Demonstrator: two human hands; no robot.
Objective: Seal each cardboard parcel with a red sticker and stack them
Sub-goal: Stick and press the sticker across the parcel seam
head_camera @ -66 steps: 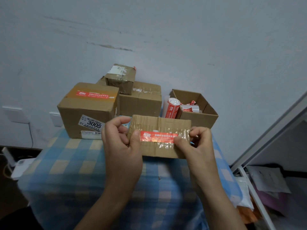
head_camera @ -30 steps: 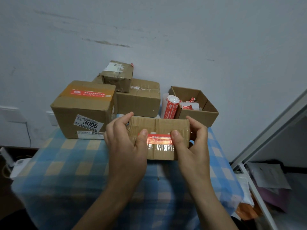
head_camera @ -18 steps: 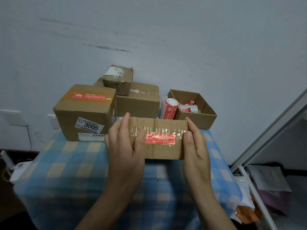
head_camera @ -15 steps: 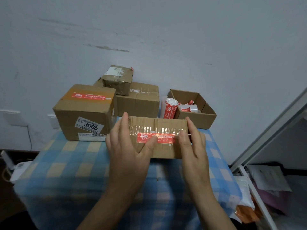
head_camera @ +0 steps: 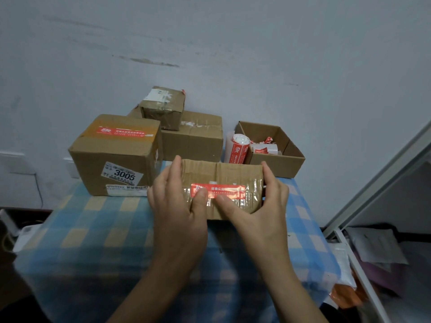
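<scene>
Centre frame, left hand (head_camera: 178, 206) and right hand (head_camera: 264, 207) grasp the parcel (head_camera: 221, 172), thumbs pressing its red sticker (head_camera: 227, 190); stacking probably follows

A flat brown cardboard parcel (head_camera: 233, 173) lies near-centre on the checked table (head_camera: 93, 229); large brown cardboard box (head_camera: 112, 155) far-left, open cardboard box (head_camera: 277, 169) far-right.

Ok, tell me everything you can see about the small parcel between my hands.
The small parcel is a low, oblong box of creased brown cardboard, its front wrapped in glossy clear tape. A red sticker with white print lies lengthwise on the tape. The left hand grips its left end, the right hand its right end, both thumbs pressing at the sticker. It is over the blue checked tablecloth; whether it rests there is unclear.
</scene>
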